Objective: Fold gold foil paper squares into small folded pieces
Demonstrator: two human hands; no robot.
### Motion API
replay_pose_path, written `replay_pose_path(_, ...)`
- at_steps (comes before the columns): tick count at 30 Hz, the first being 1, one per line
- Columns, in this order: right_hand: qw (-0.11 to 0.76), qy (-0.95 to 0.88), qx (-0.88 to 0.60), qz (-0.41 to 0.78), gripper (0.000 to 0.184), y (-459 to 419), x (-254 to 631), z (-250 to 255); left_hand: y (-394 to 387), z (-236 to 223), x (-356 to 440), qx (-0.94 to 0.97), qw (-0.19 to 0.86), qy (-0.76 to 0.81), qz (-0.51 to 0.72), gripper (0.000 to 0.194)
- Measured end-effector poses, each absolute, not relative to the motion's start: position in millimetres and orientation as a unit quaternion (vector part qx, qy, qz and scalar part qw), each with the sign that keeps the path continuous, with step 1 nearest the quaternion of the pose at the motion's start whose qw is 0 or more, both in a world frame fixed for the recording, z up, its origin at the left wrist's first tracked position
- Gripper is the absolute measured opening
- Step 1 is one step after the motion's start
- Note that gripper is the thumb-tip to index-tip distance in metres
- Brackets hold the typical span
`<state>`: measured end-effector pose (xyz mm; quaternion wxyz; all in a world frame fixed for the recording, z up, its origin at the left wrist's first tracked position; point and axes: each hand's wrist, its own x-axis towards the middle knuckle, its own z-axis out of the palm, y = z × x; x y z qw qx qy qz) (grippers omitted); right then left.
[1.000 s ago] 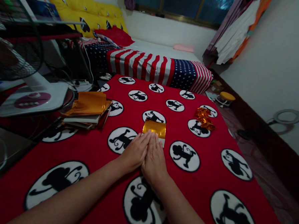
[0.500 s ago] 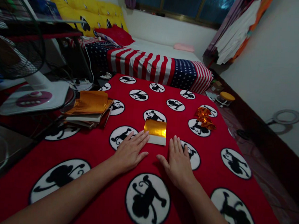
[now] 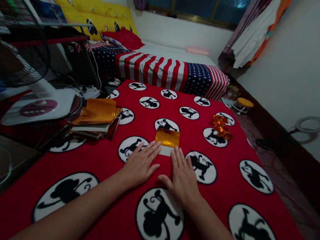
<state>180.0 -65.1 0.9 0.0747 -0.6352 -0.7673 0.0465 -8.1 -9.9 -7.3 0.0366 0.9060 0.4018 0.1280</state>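
A small sheet of gold foil paper (image 3: 167,137) with a pale lower strip lies flat on the red cloth (image 3: 138,127) printed with black monkeys in white circles. My left hand (image 3: 142,162) rests flat, fingertips on the sheet's left edge and its thumb stretched inward. On the other side, my right hand (image 3: 182,176) lies flat with fingers extended, fingertips at the sheet's lower right corner. Neither hand grasps anything. To the right sit shiny folded orange-gold foil pieces (image 3: 221,126).
Stacked gold and pale papers (image 3: 97,113) lie at the cloth's left edge, near a white fan base (image 3: 39,106). Beyond the cloth stands a bed with a striped, starred cover (image 3: 157,69). A yellow-topped stool (image 3: 245,103) stands by the right wall.
My right hand has moved left, so its fingertips now reach the sheet's lower right corner. My left hand stays nearly in place at the left edge.
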Motion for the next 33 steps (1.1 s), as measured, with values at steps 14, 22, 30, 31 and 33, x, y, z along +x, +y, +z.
replay_pose_path(14, 0.084, -0.787, -0.607, 0.071, 0.093, -62, 155, 0, -9, -9, -8, 0.907, 0.011, 0.4, 0.132, 0.057)
replay_pose_path(22, 0.072, -0.741, -0.667, 0.035, 0.097, -60, 186, 21, -11, -10, -8, 0.905, 0.016, 0.399, 0.147, 0.054)
replay_pose_path(30, 0.097, -0.787, -0.604, 0.081, 0.096, -57, 145, 5, -9, -10, -8, 0.907, 0.005, 0.398, 0.137, 0.058)
replay_pose_path(31, 0.092, -0.788, -0.604, 0.079, 0.096, -59, 148, 3, -9, -10, -8, 0.907, 0.005, 0.397, 0.138, 0.058)
replay_pose_path(33, 0.083, -0.784, -0.612, 0.067, 0.096, -62, 159, 0, -10, -8, -7, 0.906, 0.005, 0.398, 0.141, 0.057)
